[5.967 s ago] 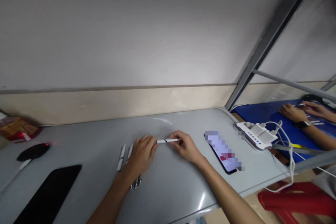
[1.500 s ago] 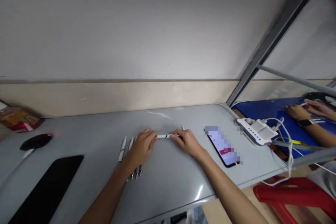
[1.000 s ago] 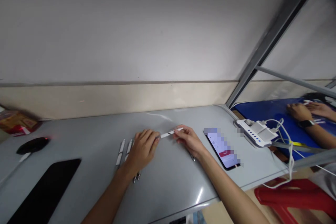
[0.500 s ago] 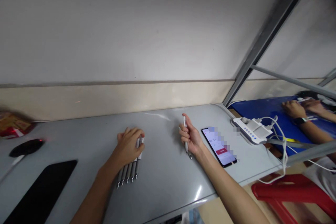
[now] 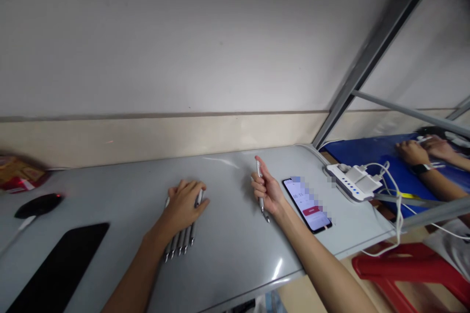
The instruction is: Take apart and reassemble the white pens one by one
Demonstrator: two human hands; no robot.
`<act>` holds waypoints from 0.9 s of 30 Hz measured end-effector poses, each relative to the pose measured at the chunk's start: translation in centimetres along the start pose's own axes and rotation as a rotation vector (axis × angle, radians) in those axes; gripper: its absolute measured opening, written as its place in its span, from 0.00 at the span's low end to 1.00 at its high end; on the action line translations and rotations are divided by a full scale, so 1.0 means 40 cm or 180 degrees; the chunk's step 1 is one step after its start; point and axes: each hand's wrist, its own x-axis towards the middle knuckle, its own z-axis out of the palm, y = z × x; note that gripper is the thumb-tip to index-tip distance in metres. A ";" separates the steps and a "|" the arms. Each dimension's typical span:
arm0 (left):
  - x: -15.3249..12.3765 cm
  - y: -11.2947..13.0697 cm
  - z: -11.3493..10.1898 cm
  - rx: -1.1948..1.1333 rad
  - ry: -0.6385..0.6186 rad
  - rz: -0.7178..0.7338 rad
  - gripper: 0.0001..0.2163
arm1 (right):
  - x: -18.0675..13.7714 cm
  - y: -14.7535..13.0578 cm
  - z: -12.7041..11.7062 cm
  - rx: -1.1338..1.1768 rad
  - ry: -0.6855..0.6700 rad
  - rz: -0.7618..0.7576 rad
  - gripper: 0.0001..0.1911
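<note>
Several silvery-grey pens [image 5: 179,243] lie side by side on the grey table, their tips pointing toward me. My left hand [image 5: 185,203] rests palm down over their far ends, fingers bent and a little apart, thumb held out to the right. It covers the upper parts of the pens; the end of the rightmost one shows between thumb and forefinger. To the right, my right hand [image 5: 267,190] is closed round another silvery pen [image 5: 261,204], held nearly upright with its thumb at the top end and the tip pointing down.
A phone [image 5: 307,205] showing a timer lies right of my right hand, near a power strip [image 5: 348,183] with chargers and white cables. At left are a black flat object [image 5: 60,269], a black disc [image 5: 38,205] and a snack packet [image 5: 20,173]. Another person's hands [image 5: 413,151] rest beyond the metal frame.
My left hand has shifted slightly right over the row of pens, and its thumb has moved outward. My right hand keeps hold of its pen, nearly still.
</note>
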 end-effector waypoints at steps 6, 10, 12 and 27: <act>-0.002 0.004 -0.008 -0.0057 -0.0030 0.0028 0.06 | -0.001 -0.002 0.004 -0.0122 -0.0001 -0.0053 0.17; -0.001 0.009 -0.009 -0.0093 -0.0053 0.0085 0.05 | 0.000 -0.001 0.005 -0.0134 -0.0013 -0.0056 0.14; -0.001 0.011 -0.009 -0.0108 -0.0063 0.0114 0.06 | 0.000 -0.002 0.004 -0.0128 0.0018 -0.0050 0.14; -0.001 0.019 -0.012 -0.0050 -0.0097 0.0115 0.05 | -0.006 -0.055 -0.003 -0.2699 0.1157 -0.0787 0.15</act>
